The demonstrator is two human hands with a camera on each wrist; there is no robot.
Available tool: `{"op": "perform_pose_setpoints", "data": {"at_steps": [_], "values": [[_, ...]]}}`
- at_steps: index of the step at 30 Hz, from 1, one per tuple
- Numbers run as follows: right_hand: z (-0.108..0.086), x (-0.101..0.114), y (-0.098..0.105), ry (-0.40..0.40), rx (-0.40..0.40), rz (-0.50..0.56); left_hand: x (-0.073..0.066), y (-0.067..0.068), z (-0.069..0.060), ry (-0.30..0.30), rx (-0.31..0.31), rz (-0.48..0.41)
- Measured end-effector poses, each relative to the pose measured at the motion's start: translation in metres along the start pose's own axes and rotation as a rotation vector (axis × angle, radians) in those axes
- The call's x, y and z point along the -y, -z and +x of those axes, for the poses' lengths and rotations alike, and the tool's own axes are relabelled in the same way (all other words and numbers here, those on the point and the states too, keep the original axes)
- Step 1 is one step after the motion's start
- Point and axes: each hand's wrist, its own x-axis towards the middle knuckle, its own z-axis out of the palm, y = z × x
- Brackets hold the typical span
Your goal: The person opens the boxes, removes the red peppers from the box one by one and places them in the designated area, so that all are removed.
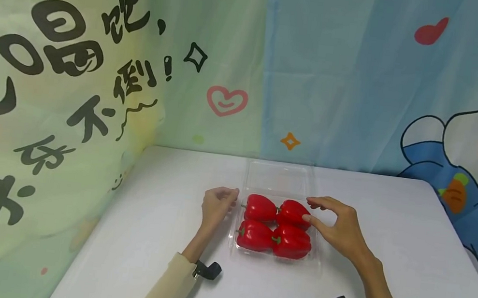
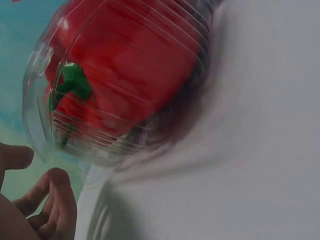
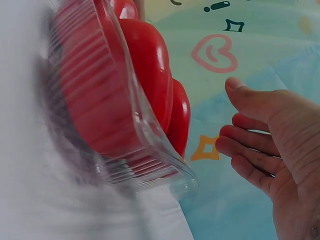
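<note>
Printed curtains (image 1: 316, 79) with black lettering, hearts and a white cartoon animal hang behind a white desk (image 1: 172, 200). Near the far side of the desk, in front of the person, sits a clear plastic box (image 1: 316, 237), its lid (image 1: 279, 177) laid back toward the curtains, which leaves the contents reachable from above. Four red peppers lie inside, two by two: far left (image 1: 261, 208), far right (image 1: 293, 214), near left (image 1: 254, 235) and near right (image 1: 292, 242). They lie on their sides, green stems toward the person's left, and the box walls probably keep them bunched together.

Both hands are released. The left hand (image 1: 217, 210) is beside the box's left side, fingers loosely bent; the left wrist view shows nothing between thumb and fingertips. The right hand (image 1: 340, 230) is at the opposite side, thumb apart from its gently curved fingers. From above, that thumb overlaps the far right pepper, yet the right wrist view shows a gap between them, so it seems not to touch. Placed on either side, the hands appear to frame the box without supporting it; the desk carries its weight.
</note>
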Motion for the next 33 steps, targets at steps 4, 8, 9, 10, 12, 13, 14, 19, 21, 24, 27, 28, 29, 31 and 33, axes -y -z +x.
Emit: {"op": "perform_pose_setpoints", "data": {"at_steps": [4, 8, 9, 10, 12, 13, 14, 19, 21, 24, 27, 28, 29, 31, 33], "values": [[-0.008, 0.002, 0.001, 0.026, 0.004, 0.008, -0.002, -0.007, 0.004, 0.011, 0.013, -0.026], [-0.015, 0.003, 0.0, 0.035, 0.016, 0.033, -0.002, -0.009, 0.003, 0.005, 0.013, -0.029], [-0.017, 0.003, 0.0, 0.035, 0.021, 0.039, -0.002, -0.009, 0.002, 0.003, 0.011, -0.028], [-0.018, 0.003, -0.001, 0.034, 0.025, 0.043, -0.002, -0.009, 0.002, 0.003, 0.01, -0.027], [-0.02, 0.004, -0.001, 0.032, 0.031, 0.052, -0.001, -0.01, 0.002, 0.002, 0.009, -0.025], [-0.021, 0.004, -0.001, 0.028, 0.034, 0.053, -0.001, -0.01, 0.003, 0.0, 0.01, -0.022], [-0.022, 0.005, -0.001, 0.027, 0.037, 0.054, 0.0, -0.01, 0.003, -0.002, 0.011, -0.021], [-0.027, 0.008, -0.001, 0.012, 0.042, 0.065, -0.001, -0.012, 0.005, -0.017, 0.019, -0.019], [-0.028, 0.009, -0.002, 0.013, 0.042, 0.075, -0.001, -0.012, 0.006, -0.018, 0.022, -0.027], [-0.031, 0.011, -0.004, 0.019, 0.047, 0.087, -0.001, -0.012, 0.007, -0.024, 0.023, -0.043], [-0.032, 0.012, -0.006, 0.026, 0.057, 0.083, -0.001, -0.012, 0.007, -0.031, 0.02, -0.052], [-0.033, 0.012, -0.007, 0.026, 0.06, 0.077, -0.001, -0.012, 0.008, -0.03, 0.018, -0.051], [-0.034, 0.012, -0.007, 0.025, 0.061, 0.074, -0.001, -0.012, 0.008, -0.028, 0.016, -0.051], [-0.035, 0.012, -0.009, 0.022, 0.061, 0.062, -0.001, -0.013, 0.008, -0.021, 0.018, -0.046], [-0.036, 0.012, -0.01, 0.02, 0.063, 0.065, -0.002, -0.013, 0.008, -0.015, 0.018, -0.046]]}}
